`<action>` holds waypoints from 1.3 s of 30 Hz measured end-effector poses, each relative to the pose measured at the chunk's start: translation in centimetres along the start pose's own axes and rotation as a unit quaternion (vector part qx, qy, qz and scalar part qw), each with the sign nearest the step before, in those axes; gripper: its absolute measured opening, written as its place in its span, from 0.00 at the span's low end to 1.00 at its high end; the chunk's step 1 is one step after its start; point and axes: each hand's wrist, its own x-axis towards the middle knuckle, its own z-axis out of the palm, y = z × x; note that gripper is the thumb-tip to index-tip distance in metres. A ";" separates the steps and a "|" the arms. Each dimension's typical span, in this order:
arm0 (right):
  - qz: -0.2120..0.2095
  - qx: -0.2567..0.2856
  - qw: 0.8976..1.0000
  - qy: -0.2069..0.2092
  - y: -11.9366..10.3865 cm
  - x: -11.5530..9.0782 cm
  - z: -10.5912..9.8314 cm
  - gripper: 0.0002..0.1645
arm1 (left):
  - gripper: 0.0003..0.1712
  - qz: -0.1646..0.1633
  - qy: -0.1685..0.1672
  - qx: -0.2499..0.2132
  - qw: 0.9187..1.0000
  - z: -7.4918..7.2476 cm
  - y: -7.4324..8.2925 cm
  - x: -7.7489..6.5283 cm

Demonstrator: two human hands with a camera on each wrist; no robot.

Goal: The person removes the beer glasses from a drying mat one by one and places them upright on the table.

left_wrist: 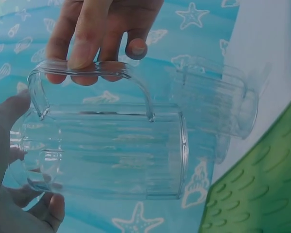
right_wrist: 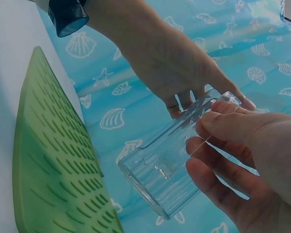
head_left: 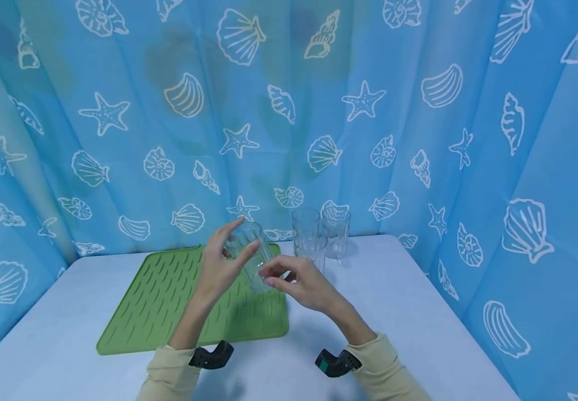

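Note:
A clear glass mug (head_left: 257, 275) is held tilted above the green mat, its thick base towards the top and its rim end lower down. My left hand (head_left: 219, 264) grips the base end, thumb on one side and fingers on the other. With its fingertips and thumb, my right hand (head_left: 303, 283) pinches the mug's handle (left_wrist: 144, 92). In the left wrist view the right fingers (left_wrist: 89, 48) lie over that handle. The right wrist view shows the mug (right_wrist: 167, 165) between both hands.
A green ridged drying mat (head_left: 169, 303) lies on the white table (head_left: 369, 334). Three clear glasses (head_left: 336, 236) stand close together right of the mat, near the back edge. A blue shell-print curtain (head_left: 269, 111) hangs behind and at the sides.

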 end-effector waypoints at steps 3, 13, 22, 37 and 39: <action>-0.004 0.000 1.000 -0.002 -0.1 0.0 0.0 0.10 | 0.39 -0.008 -0.006 0.003 1.000 0.0 -0.1 -0.1; -0.003 0.001 1.000 0.005 0.1 -0.2 -0.6 0.10 | 0.42 -0.015 -0.019 -0.026 0.999 -0.2 -0.3 -0.2; 0.003 0.020 0.999 0.028 0.3 -1.2 -2.0 0.11 | 0.40 0.020 -0.024 -0.008 0.999 -1.5 -1.3 -1.0; 0.004 0.003 0.997 0.075 1.0 -3.8 -6.4 0.08 | 0.36 0.010 -0.061 0.193 0.979 -4.3 -6.1 -4.8; 0.009 -0.003 0.996 0.083 1.1 -4.2 -6.9 0.08 | 0.37 -0.006 -0.078 0.215 0.973 -4.5 -6.9 -5.1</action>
